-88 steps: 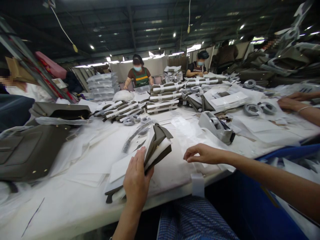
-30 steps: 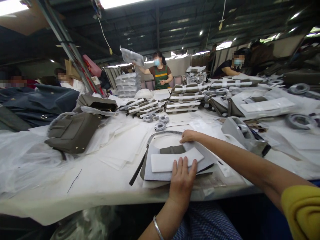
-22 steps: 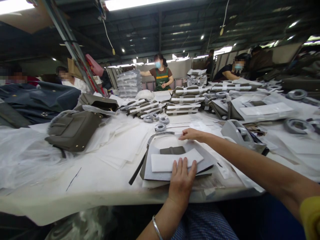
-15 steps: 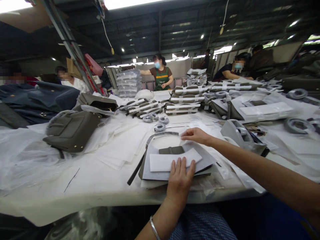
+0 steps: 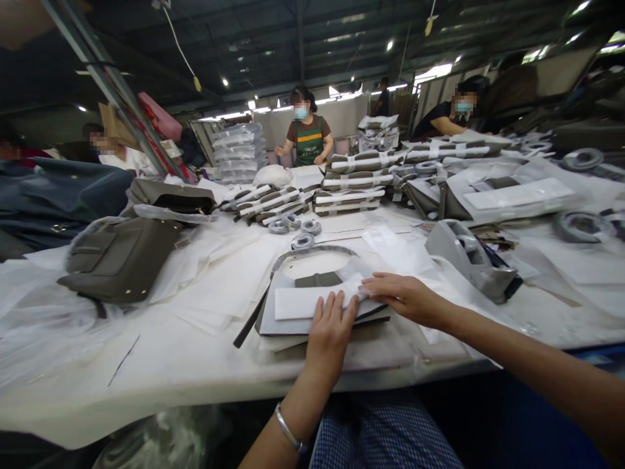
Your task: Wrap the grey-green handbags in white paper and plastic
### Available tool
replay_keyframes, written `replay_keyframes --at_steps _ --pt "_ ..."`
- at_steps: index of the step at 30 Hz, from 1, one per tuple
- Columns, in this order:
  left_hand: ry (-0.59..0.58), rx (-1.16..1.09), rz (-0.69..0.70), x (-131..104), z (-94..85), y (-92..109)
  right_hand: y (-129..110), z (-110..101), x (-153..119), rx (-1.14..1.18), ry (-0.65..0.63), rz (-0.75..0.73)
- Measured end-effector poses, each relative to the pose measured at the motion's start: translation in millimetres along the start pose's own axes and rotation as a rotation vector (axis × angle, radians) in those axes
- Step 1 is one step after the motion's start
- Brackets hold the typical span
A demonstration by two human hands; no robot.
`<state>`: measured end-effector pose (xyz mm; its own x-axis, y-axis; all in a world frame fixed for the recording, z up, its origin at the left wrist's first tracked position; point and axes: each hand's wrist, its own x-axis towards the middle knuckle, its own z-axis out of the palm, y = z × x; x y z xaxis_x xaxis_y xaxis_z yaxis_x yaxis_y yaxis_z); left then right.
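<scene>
A flat olive-grey handbag (image 5: 318, 280) lies in front of me near the table edge, largely covered by grey-white sheet wrapping. A white foam strip (image 5: 295, 305) lies across it, and its curved strap (image 5: 312, 251), wrapped in a clear or grey film, arcs over the top. My left hand (image 5: 329, 335) rests palm down with spread fingers on the strip and wrapping. My right hand (image 5: 407, 299) lies with outstretched fingers on the wrapping at the bag's right side, its fingertips close to my left fingers. Its thumb is partly hidden.
A grey tape dispenser (image 5: 463, 257) stands to the right. Rolled straps (image 5: 303, 241) and stacked wrapped bags (image 5: 349, 189) lie beyond the bag. Another olive handbag (image 5: 122, 257) sits left on loose white sheets (image 5: 219, 280). Co-workers are across the table.
My right hand has come down from the strap's upper right, where it pinched the wrapping, onto the bag's right side. That part of the wrapping now lies folded inward. My left hand stays on the strip.
</scene>
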<state>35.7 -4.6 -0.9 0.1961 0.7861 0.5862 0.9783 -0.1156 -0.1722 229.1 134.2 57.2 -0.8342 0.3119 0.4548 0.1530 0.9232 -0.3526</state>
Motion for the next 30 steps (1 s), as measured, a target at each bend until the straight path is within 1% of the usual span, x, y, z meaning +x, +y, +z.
replay_keyframes --at_steps 6,8,10,12,14,16,18,20,22,24,26,27,28,30 --pt "-0.047 -0.045 -0.044 4 -0.3 0 -12 7 -15 -0.141 0.064 -0.229" --pt "-0.064 -0.052 -0.060 5 -2.1 0 -15 13 -22 -0.206 0.111 -0.271" --pt "-0.069 -0.050 -0.063 6 -3.9 1 -17 17 -29 -0.246 0.164 -0.282" --pt "-0.068 -0.040 -0.051 5 -5.0 1 -21 15 -34 -0.228 0.173 -0.282" --pt "-0.069 -0.032 -0.031 4 -5.5 2 -26 8 -32 -0.140 0.150 -0.250" --pt "-0.074 -0.031 -0.015 3 -5.4 2 -28 -2 -20 -0.060 0.137 -0.170" --pt "-0.068 -0.030 -0.002 4 -5.0 1 -26 -8 3 -0.055 0.134 -0.064" --pt "-0.050 -0.026 0.002 4 -4.5 1 -18 -6 33 -0.097 0.065 0.011" --pt "-0.024 -0.024 0.002 5 -3.8 1 -6 3 62 -0.138 -0.092 0.038" --pt "-0.007 -0.029 -0.005 5 -2.9 1 7 16 82 -0.195 -0.281 0.062" --pt "-0.006 -0.040 -0.010 5 -2.0 1 16 28 91 -0.265 -0.423 0.104" --pt "-0.007 -0.046 -0.010 5 -1.6 1 19 32 92 -0.299 -0.457 0.132" --pt "-0.006 -0.051 -0.008 5 -1.4 0 20 36 92 -0.330 -0.471 0.161" --pt "-0.005 -0.056 -0.001 5 -1.2 0 20 39 89 -0.369 -0.458 0.230"
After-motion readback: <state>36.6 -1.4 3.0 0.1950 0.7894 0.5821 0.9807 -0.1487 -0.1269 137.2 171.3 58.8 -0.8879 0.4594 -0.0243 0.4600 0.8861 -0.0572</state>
